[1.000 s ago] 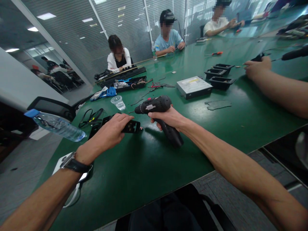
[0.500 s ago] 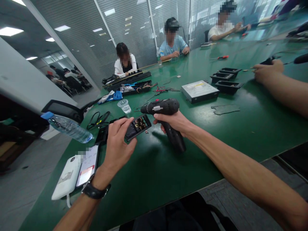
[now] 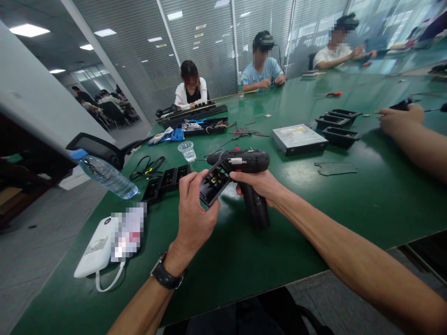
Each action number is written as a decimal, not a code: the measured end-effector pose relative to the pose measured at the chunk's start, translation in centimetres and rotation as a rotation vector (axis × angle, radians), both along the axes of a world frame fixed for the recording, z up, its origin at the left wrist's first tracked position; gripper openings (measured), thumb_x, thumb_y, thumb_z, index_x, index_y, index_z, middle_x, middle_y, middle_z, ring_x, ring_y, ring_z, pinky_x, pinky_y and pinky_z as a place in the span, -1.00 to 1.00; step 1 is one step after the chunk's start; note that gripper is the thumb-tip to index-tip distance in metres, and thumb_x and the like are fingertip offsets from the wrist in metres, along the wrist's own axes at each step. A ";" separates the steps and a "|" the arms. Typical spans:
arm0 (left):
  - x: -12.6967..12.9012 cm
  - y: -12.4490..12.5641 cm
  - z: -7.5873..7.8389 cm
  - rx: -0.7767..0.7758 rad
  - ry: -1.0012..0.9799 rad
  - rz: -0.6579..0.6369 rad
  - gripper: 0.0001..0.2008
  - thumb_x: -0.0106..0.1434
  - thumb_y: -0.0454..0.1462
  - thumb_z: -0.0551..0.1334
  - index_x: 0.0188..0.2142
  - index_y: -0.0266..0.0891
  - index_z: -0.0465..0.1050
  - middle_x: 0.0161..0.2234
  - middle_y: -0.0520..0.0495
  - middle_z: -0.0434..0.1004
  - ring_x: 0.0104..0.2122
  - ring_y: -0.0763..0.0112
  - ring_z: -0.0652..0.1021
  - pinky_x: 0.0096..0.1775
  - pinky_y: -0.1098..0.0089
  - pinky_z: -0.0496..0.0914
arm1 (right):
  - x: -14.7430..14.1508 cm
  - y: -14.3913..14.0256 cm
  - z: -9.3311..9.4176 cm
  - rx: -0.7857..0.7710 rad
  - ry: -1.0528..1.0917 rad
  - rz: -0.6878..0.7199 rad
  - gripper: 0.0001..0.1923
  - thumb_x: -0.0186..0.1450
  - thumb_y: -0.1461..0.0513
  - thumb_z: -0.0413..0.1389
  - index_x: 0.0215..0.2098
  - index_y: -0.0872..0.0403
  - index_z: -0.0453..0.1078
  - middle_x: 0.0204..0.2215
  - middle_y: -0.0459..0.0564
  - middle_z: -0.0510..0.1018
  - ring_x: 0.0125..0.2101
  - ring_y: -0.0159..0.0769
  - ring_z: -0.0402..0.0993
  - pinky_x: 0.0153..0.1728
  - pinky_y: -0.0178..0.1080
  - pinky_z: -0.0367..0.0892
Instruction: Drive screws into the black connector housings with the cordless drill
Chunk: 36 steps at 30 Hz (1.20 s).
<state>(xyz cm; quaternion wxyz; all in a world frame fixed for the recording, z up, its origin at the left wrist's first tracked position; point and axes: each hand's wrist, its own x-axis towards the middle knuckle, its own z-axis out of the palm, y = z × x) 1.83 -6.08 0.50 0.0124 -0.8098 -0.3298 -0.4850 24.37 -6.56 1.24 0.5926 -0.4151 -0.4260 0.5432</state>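
Switch panel [image 3: 213, 182], a small black part with open sockets, sits tilted in your left hand [image 3: 194, 215], fingers closed around its lower end, raised above the green table [image 3: 223, 251]. Far to its left lie a white power bank [image 3: 93, 251] and a water bottle [image 3: 106, 174]; a second black panel [image 3: 164, 180] rests on the table just behind your hand. Your right hand [image 3: 260, 184] is wrapped around the grip of a black cordless drill [image 3: 246, 174], its nose close to the held panel. Further right sit an optical drive [image 3: 298, 138] and a co-worker's hand [image 3: 396, 118].
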 end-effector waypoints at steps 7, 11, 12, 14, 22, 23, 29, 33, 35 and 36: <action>0.0 -1.1 -1.2 -0.189 -0.108 -0.051 -0.32 0.39 -0.36 0.46 0.44 -0.11 0.40 0.31 -0.27 0.41 0.34 -0.03 0.54 0.39 -0.09 0.51 | 0.0 -0.1 0.0 -0.051 0.035 0.023 -0.42 0.06 -0.03 0.69 -0.14 0.06 0.63 -0.60 -0.09 0.64 -0.62 -0.25 0.58 -0.58 -0.26 0.53; -0.2 -1.4 -0.8 -0.375 -0.159 -0.157 -0.34 0.45 -0.16 0.48 0.46 -0.09 0.39 0.37 -0.29 0.39 0.38 -0.06 0.52 0.38 -0.08 0.51 | -0.2 -0.1 0.1 -0.029 0.046 0.025 -0.35 -0.01 -0.04 0.72 -0.14 0.07 0.63 -0.57 -0.06 0.67 -0.61 -0.27 0.57 -0.59 -0.29 0.50; -0.3 -1.5 -0.6 -0.415 -0.183 -0.177 -0.38 0.49 -0.13 0.44 0.45 -0.10 0.41 0.36 -0.30 0.42 0.36 -0.05 0.53 0.36 -0.06 0.52 | -0.2 0.0 0.1 -0.028 0.047 0.024 -0.34 -0.02 -0.04 0.73 -0.14 0.08 0.63 -0.57 -0.05 0.68 -0.61 -0.28 0.56 -0.60 -0.30 0.48; -0.3 -1.4 -0.3 -0.501 -0.235 -0.191 -0.46 0.54 -0.09 0.39 0.42 -0.13 0.46 0.33 -0.29 0.50 0.31 -0.03 0.58 0.32 -0.03 0.54 | -0.3 0.0 -0.1 -0.024 0.043 0.018 -0.35 -0.03 -0.03 0.73 -0.14 0.08 0.64 -0.57 -0.04 0.69 -0.61 -0.29 0.55 -0.61 -0.31 0.46; -0.2 -0.2 0.8 -1.031 -0.608 -0.302 -0.45 0.33 -0.17 0.53 0.27 -0.23 0.65 0.30 -0.28 0.71 0.30 -0.08 0.66 0.34 0.00 0.51 | -0.4 0.1 -0.2 -0.017 0.016 0.015 -0.42 -0.04 0.03 0.72 -0.21 0.09 0.64 -0.55 -0.02 0.70 -0.57 -0.26 0.59 -0.58 -0.30 0.46; -0.2 0.0 1.2 -1.159 -0.634 -0.351 -0.45 0.29 -0.18 0.56 0.24 -0.26 0.67 0.25 -0.30 0.74 0.25 -0.08 0.69 0.27 0.03 0.55 | -0.4 0.0 -0.1 -0.017 0.007 0.019 -0.43 -0.03 0.02 0.72 -0.24 0.10 0.64 -0.55 -0.02 0.70 -0.57 -0.27 0.58 -0.58 -0.29 0.46; -1.2 1.1 3.1 -1.573 -0.571 -0.655 -0.61 0.25 -0.22 0.60 0.03 -0.34 0.74 0.08 -0.41 0.81 0.00 -0.08 0.81 0.04 0.10 0.66 | -0.5 -0.4 0.3 -0.009 -0.026 0.048 -0.47 0.00 0.00 0.71 -0.30 0.06 0.61 -0.52 -0.05 0.70 -0.58 -0.31 0.54 -0.56 -0.25 0.50; -1.0 1.1 3.0 -1.573 -0.587 -0.653 -0.57 0.30 -0.15 0.58 0.09 -0.29 0.70 0.08 -0.36 0.80 -0.17 0.05 0.81 -0.12 0.15 0.67 | -0.5 -0.4 0.3 -0.010 -0.037 0.063 -0.46 0.01 -0.02 0.70 -0.30 0.07 0.61 -0.51 -0.05 0.70 -0.57 -0.31 0.55 -0.56 -0.26 0.50; -0.7 1.0 3.0 -1.540 -0.590 -0.616 -0.58 0.31 -0.13 0.59 0.06 -0.30 0.69 0.03 -0.33 0.81 -0.26 0.16 0.77 -0.21 0.23 0.64 | -0.5 -0.3 0.2 -0.011 -0.040 0.073 -0.47 0.01 -0.03 0.70 -0.30 0.07 0.62 -0.51 -0.05 0.70 -0.56 -0.29 0.56 -0.55 -0.25 0.50; -0.5 1.0 3.0 -1.528 -0.596 -0.603 -0.59 0.31 -0.12 0.60 0.03 -0.30 0.69 0.00 -0.31 0.81 -0.29 0.21 0.74 -0.24 0.27 0.62 | -0.5 -0.3 0.2 -0.011 -0.040 0.077 -0.47 0.01 -0.02 0.70 -0.29 0.06 0.62 -0.50 -0.05 0.70 -0.55 -0.29 0.57 -0.55 -0.25 0.50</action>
